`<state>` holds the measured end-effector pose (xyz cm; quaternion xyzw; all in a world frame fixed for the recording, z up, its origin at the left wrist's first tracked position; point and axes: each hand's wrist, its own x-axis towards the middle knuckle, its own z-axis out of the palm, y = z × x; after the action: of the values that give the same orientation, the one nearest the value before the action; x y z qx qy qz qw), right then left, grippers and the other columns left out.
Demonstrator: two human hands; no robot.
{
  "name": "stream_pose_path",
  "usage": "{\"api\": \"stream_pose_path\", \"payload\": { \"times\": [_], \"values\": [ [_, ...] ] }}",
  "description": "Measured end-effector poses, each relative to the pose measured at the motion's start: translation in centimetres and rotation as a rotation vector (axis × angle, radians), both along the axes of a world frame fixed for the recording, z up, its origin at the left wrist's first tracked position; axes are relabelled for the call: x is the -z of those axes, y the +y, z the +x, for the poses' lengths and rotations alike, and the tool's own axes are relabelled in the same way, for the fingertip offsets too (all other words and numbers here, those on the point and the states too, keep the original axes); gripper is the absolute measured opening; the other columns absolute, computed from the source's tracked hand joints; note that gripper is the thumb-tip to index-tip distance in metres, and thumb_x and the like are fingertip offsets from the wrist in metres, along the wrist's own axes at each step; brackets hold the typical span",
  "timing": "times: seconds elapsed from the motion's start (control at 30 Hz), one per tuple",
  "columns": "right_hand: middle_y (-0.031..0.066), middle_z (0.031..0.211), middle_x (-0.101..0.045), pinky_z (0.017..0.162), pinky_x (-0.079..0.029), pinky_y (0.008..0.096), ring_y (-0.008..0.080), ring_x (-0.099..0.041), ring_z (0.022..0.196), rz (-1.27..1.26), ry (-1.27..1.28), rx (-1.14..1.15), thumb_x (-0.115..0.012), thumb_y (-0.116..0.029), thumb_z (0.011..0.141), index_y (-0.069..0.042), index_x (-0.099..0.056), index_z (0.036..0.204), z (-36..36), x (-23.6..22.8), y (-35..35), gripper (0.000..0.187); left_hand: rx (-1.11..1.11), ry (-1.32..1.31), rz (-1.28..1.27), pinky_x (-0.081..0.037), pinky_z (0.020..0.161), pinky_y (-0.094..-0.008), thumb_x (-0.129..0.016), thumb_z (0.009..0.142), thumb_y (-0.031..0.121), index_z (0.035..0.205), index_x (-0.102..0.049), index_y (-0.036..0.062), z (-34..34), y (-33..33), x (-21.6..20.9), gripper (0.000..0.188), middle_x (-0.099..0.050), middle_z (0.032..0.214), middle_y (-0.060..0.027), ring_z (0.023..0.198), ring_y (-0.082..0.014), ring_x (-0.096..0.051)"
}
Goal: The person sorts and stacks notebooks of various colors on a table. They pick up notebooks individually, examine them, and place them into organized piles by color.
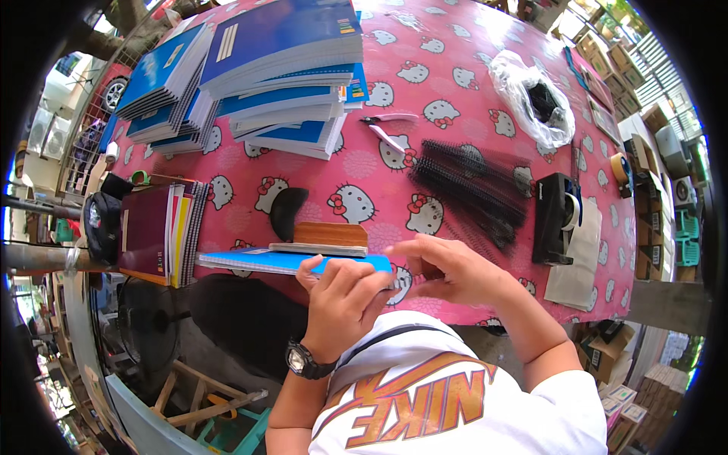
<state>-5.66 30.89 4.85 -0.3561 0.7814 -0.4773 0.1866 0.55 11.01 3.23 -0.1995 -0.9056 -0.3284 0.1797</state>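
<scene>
A blue notebook (303, 262) lies at the table's near edge, its long side toward me and its pages showing. My left hand (345, 296), closed, grips its near edge close to the right end. At that right end is my right hand (447, 269), its fingers bent inward; whatever lies between the fingertips is too small to make out. Just behind the notebook stands a brown wooden block (330, 235) on a flat base, beside a black curved piece (288, 214). Loose black spiral binding coils (470, 189) lie beyond my right hand, near pliers with pink handles (392, 129).
Stacks of blue notebooks (280, 45) fill the far left of the pink patterned table (447, 80). Purple-covered notebooks (144, 227) stand at the left edge. On the right are a black tape dispenser (551, 220), a white plastic bag (523, 72) and a tape roll (622, 168).
</scene>
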Motion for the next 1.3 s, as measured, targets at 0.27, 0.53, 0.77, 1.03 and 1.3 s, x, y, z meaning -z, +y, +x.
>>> {"api": "stream_pose_path", "payload": {
  "times": [0.27,0.53,0.77,1.03,1.3],
  "values": [
    [0.0119,0.092,-0.064,0.072,-0.050,0.0349,0.0253,-0.064,0.080,0.173,0.039,-0.178,-0.058,-0.013,0.083,-0.007,-0.059,0.110,-8.7,4.5,-5.6,0.028,0.059,-0.074,-0.050,-0.021,0.093,-0.0473,-0.069,0.074,0.032,0.099,-0.061,0.0212,0.2,-0.5,-0.9,0.029,-0.057,0.097,0.0038,0.094,-0.0149,-0.053],
    [0.0132,0.109,-0.057,0.086,-0.047,0.0404,0.0302,-0.052,0.106,0.254,0.707,-0.159,-0.058,-0.018,0.074,-0.011,-0.054,0.113,-11.6,14.7,-17.1,0.040,-0.032,-0.026,-0.125,-0.019,0.095,-0.0495,-0.068,0.075,0.028,0.094,-0.062,0.0220,0.2,0.4,-0.9,0.021,-0.058,0.097,0.0059,0.097,-0.0146,-0.054],
    [0.0144,0.072,-0.063,0.066,-0.049,0.0392,0.0293,-0.062,0.070,0.592,-0.024,-0.325,-0.059,-0.023,0.072,-0.004,-0.065,0.085,-13.0,7.9,-5.0,0.024,-0.030,0.012,-0.207,-0.015,0.098,-0.0493,-0.065,0.079,0.032,0.099,-0.062,0.0206,0.1,-0.1,0.3,0.024,-0.058,0.097,0.0065,0.097,-0.0133,-0.054],
    [0.0195,0.131,-0.040,0.092,-0.040,0.0468,0.0390,-0.045,0.110,0.378,0.465,0.222,-0.072,-0.039,0.068,-0.014,-0.053,0.118,-5.2,14.3,1.3,0.059,-0.004,0.015,-0.160,-0.014,0.100,-0.0484,-0.064,0.080,0.035,0.098,-0.062,0.0202,-0.1,-0.5,0.9,0.023,-0.061,0.097,0.0048,0.098,-0.0138,-0.055],
    [0.0250,0.136,-0.033,0.096,-0.034,0.0506,0.0404,-0.038,0.118,0.562,0.439,0.333,-0.075,-0.051,0.060,-0.013,-0.053,0.118,-3.9,14.7,0.2,0.072,0.013,0.079,-0.094,-0.012,0.101,-0.0478,-0.065,0.080,0.029,0.088,-0.064,0.0197,-0.2,-0.3,0.5,0.013,-0.064,0.093,0.0062,0.099,-0.0148,-0.055]
  ]
}}
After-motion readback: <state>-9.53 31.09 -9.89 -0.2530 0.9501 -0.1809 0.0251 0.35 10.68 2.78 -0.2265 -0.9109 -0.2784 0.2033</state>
